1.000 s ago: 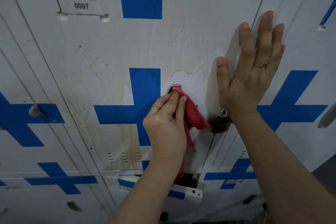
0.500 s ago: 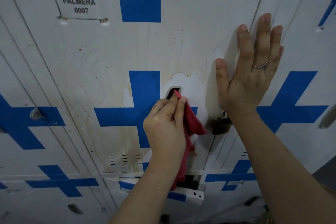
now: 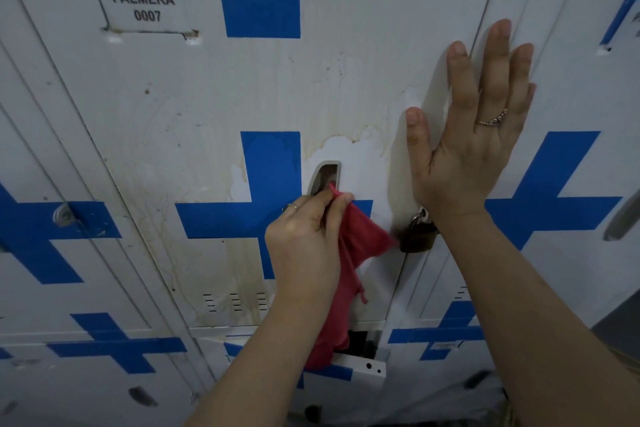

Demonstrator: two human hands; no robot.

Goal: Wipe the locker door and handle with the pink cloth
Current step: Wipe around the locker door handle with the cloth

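Pinching the pink cloth (image 3: 360,239) at the handle (image 3: 323,178), the left hand (image 3: 304,239) is on the handle step while the flat, empty right hand (image 3: 474,149) braces the locker door (image 3: 194,107); next, wider strokes over the stains.

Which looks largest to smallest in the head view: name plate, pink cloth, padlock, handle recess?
1. pink cloth
2. name plate
3. padlock and handle recess: too alike to rank, both partly hidden.

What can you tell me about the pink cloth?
The pink cloth looks like soft, thin fabric, pinkish red and crumpled. The left hand pinches its top corner and pokes it into the recessed handle of the white locker door. The rest hangs loose below the hand, down to the door's bottom edge.
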